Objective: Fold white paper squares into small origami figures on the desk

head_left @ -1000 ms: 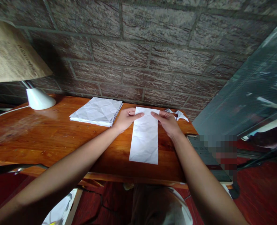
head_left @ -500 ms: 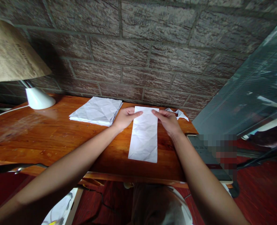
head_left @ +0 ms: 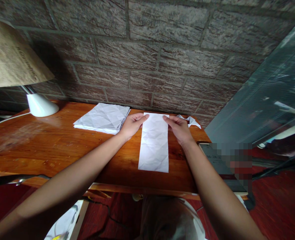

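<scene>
A creased white sheet of paper [head_left: 154, 143], folded into a long narrow strip, hangs between my hands over the wooden desk. My left hand [head_left: 133, 126] pinches its upper left corner, thumb on the front and fingers behind. At the upper right corner, my right hand [head_left: 177, 128] grips the paper the same way. Just left of my left hand lies a stack of creased white paper [head_left: 102, 116]. Partly hidden behind my right hand is a small folded white paper piece [head_left: 193, 122].
A lamp with a white base [head_left: 42, 106] and a printed shade [head_left: 15, 56] stands at the left of the desk [head_left: 50, 146]. A brick wall [head_left: 142, 60] rises behind. On the right lies a dark tablet-like device [head_left: 212, 156], partly blurred out. An open white box [head_left: 67, 220] sits below the desk edge.
The strip's lower end has swung slightly to the right. My left thumb has shifted a little up and left towards the paper's corner. The stack and the lamp stay put.
</scene>
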A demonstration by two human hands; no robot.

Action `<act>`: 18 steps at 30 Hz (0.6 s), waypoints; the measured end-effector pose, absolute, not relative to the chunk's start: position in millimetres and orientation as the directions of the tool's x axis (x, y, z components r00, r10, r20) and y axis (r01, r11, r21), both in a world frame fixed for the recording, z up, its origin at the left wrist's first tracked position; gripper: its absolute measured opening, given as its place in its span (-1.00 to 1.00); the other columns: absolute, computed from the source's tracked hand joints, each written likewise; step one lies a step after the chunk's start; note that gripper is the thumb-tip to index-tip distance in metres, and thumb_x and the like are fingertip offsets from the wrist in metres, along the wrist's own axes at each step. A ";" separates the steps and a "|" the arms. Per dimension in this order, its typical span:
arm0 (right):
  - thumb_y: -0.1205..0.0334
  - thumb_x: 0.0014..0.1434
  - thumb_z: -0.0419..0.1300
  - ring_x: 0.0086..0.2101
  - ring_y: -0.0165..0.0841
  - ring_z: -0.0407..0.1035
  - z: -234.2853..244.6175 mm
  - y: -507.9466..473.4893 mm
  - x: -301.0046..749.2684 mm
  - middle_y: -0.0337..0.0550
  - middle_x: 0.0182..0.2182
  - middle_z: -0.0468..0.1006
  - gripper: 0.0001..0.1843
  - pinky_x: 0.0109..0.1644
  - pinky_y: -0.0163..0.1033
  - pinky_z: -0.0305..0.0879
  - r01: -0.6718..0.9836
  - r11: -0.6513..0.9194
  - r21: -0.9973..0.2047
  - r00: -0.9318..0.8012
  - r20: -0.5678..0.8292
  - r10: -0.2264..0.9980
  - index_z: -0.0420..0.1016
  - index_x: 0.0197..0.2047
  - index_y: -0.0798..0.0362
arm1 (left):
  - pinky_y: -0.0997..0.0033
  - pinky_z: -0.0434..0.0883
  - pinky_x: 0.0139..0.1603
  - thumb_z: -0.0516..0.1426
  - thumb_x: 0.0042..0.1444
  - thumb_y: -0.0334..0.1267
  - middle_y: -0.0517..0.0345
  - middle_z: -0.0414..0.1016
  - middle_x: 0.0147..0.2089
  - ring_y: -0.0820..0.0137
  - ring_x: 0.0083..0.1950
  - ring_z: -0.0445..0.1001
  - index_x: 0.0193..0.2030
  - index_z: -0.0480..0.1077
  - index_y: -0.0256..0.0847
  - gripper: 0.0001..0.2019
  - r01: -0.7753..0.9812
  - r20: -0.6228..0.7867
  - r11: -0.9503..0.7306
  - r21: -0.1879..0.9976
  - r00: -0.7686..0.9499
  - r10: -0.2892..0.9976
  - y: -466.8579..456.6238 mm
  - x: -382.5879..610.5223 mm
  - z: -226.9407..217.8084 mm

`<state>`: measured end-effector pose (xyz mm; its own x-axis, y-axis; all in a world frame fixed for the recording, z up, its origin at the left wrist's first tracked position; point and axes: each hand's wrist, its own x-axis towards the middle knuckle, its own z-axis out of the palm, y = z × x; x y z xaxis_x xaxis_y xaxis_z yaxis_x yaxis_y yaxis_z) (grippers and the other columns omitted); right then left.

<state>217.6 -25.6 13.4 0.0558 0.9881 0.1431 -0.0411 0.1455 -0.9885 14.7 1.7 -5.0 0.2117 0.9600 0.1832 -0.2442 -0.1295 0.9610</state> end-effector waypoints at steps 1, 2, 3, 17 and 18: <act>-0.16 -0.13 0.50 -0.37 -0.30 0.48 13.4 -25.4 217.6 -0.22 -0.39 0.67 -0.62 -0.24 -0.19 0.41 -0.055 0.147 -0.988 0.058 0.143 0.988 0.65 -0.41 -0.05 | 0.39 0.47 -0.21 0.42 -0.15 0.14 0.15 0.61 -0.37 0.33 -0.27 0.55 -0.34 0.58 -0.22 -0.56 -0.252 0.177 -0.120 0.960 0.219 0.959 1.1 14.8 -4.6; -0.15 -0.14 0.51 -0.37 -0.30 0.48 13.4 -25.3 217.6 -0.22 -0.39 0.67 -0.62 -0.23 -0.19 0.41 -0.065 0.147 -0.987 0.057 0.144 0.988 0.66 -0.40 -0.05 | 0.38 0.47 -0.18 0.43 -0.17 0.12 0.14 0.63 -0.34 0.33 -0.25 0.56 -0.31 0.59 -0.22 -0.55 -0.257 0.172 -0.111 0.960 0.226 0.959 0.6 14.9 -4.3; -0.15 -0.14 0.51 -0.37 -0.30 0.48 13.3 -25.3 217.6 -0.22 -0.39 0.67 -0.62 -0.23 -0.19 0.41 -0.071 0.146 -0.987 0.051 0.143 0.988 0.66 -0.39 -0.05 | 0.38 0.47 -0.17 0.44 -0.18 0.10 0.13 0.64 -0.32 0.33 -0.24 0.57 -0.29 0.60 -0.22 -0.55 -0.258 0.167 -0.104 0.960 0.233 0.958 0.1 14.8 -4.1; -0.15 -0.14 0.50 -0.41 -0.33 0.44 12.5 -24.1 217.2 -0.24 -0.41 0.65 -0.61 -0.29 -0.21 0.34 -0.018 0.149 -0.989 0.048 0.148 0.988 0.64 -0.37 -0.05 | 0.40 0.44 -0.26 0.38 -0.06 0.13 0.14 0.61 -0.38 0.38 -0.36 0.52 -0.38 0.58 -0.25 -0.58 -0.228 0.167 -0.109 0.967 0.253 0.953 1.4 12.7 -6.7; -0.16 -0.14 0.49 -0.41 -0.33 0.43 12.5 -24.0 217.5 -0.24 -0.41 0.65 -0.61 -0.30 -0.21 0.34 -0.006 0.150 -0.989 0.046 0.150 0.988 0.63 -0.37 -0.05 | 0.41 0.44 -0.27 0.36 -0.04 0.16 0.15 0.59 -0.40 0.40 -0.38 0.51 -0.38 0.57 -0.24 -0.56 -0.235 0.165 -0.106 0.966 0.247 0.955 1.9 12.8 -6.8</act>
<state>217.5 -24.0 12.5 0.0460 0.9876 0.1499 -0.0064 0.1504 -0.9886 12.8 1.9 -6.8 0.2472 0.9548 0.1651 -0.2355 -0.1061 0.9661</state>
